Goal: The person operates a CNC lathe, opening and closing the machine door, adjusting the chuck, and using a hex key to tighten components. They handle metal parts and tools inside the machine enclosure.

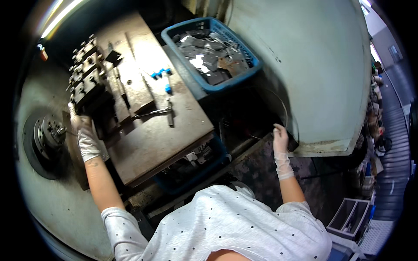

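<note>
My left hand (82, 127), in a thin white glove, reaches between a round metal chuck (47, 132) and the near end of a row of dark tool-holder blocks (85, 89). One finger stretches up beside the nearest block; the picture is blurred there, and I cannot tell whether it touches. A thin rod sticks out of the chuck toward this hand. Well off to the right, my right hand (281, 141), gloved too, is raised beside a small dark box (294, 144). Its fingers point upward and nothing shows in them; contact with the box is unclear.
On the metal table (161, 143) lie a T-handled wrench (154, 114), a blue-and-white tool (165, 78) and long bars. Behind stands a blue basket (237, 82) of flat metal pieces; another basket (174, 189) sits below the table. A pale machine panel (322, 78) rises on the right.
</note>
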Motion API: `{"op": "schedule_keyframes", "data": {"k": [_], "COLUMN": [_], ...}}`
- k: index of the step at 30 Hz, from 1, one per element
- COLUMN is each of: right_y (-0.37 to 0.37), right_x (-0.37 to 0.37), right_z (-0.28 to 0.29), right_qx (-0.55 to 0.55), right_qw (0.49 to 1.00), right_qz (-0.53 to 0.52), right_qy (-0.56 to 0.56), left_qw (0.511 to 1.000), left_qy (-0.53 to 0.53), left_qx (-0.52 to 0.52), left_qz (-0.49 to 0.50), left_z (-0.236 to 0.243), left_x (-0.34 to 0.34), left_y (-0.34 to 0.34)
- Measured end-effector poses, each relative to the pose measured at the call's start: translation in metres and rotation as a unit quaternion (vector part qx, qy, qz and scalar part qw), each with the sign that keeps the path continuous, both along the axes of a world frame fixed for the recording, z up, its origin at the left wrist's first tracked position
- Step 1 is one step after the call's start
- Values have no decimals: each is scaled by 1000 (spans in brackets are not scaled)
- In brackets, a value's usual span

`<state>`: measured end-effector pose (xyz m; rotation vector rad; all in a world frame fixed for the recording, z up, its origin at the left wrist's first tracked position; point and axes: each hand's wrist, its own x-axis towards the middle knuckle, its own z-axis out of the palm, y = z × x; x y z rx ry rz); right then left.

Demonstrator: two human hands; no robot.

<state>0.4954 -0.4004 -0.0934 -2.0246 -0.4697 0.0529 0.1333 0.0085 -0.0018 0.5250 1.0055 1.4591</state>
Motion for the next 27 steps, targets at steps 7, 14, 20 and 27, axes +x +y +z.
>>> {"op": "schedule_keyframes", "data": {"k": [7, 14, 20, 27], "right_y": [33, 100, 88, 56], "right_x": [1, -39, -42, -35], "right_z": [-98, -125, -177, -120], "right_qx": [-348, -537, -485, -39], "right_qw": [898, 767, 788, 879], "right_qz": [209, 321, 280, 220], "right_qy": [-169, 140, 257, 420], "left_qw": [989, 991, 990, 988], "left_qy": [34, 100, 123, 127], "left_qx": [90, 58, 43, 60], "left_qz": [-111, -65, -57, -64], "left_z": [-45, -8, -15, -21], "left_x": [-34, -24, -34, -33], "left_y": [41, 24, 24, 40]}}
